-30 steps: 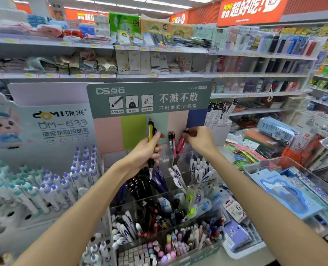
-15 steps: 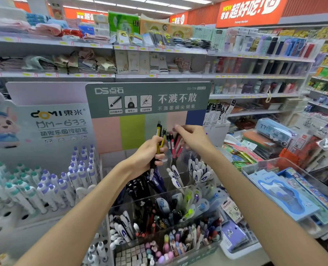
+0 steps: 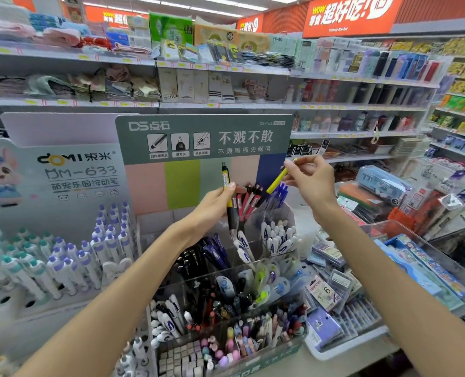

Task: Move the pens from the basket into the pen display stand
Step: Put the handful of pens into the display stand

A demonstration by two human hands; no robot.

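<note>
Yellow and black, one pen (image 3: 228, 195) is held upright in the curled left hand (image 3: 215, 206) above the clear pen display stand (image 3: 253, 270). A second yellow pen (image 3: 278, 178) is pinched aslant by the right hand (image 3: 311, 180), over red pens (image 3: 249, 198) and blue pens (image 3: 279, 195) standing in the rear compartments.

store shelf counter (image 3: 288, 370) under clear pen display stand (image 3: 225, 289), white tray (image 3: 345, 346), domi pen rack (image 3: 57, 268)

A shop interior. Long white shelves (image 3: 70, 103) of folded cloths and packaged goods cross the upper frame. An orange banner (image 3: 348, 14) with white lettering hangs at upper right. Strip ceiling lights (image 3: 225, 0) glow along the top edge.
</note>
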